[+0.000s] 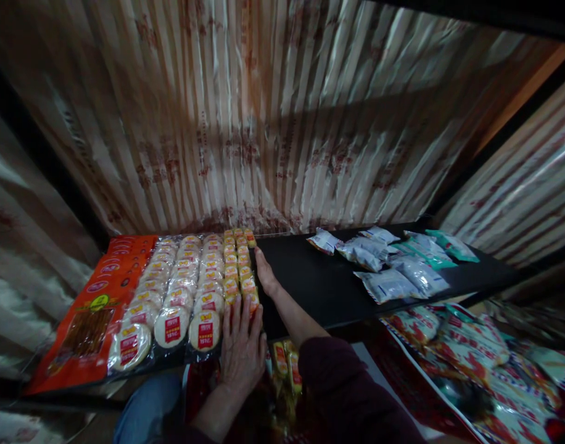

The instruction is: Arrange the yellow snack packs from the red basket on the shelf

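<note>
Small yellow-wrapped snack packets (pixel 231 258) stand in two narrow rows on the black shelf. My left hand (pixel 240 351) lies flat with fingers stretched over the front end of these rows, touching the nearest packets and hiding part of them. Along the rows' right side, my right hand (pixel 265 271) is held edgewise with straight fingers, its palm facing the packets. Just left of them, round pale crackers in clear wrappers (pixel 205 330) with red labels run back in three overlapping rows. Orange snack bags (pixel 95 314) overlap at the far left.
Silver-white pouches (pixel 388 283) and green pouches (pixel 453 245) lie on the right part of the black shelf (pixel 287 271). Below stands an open box (pixel 430 370) with red-and-white bags (pixel 472 339). More yellow packets (pixel 287 364) sit beneath the shelf edge. Printed plastic sheeting (pixel 282 123) hangs behind.
</note>
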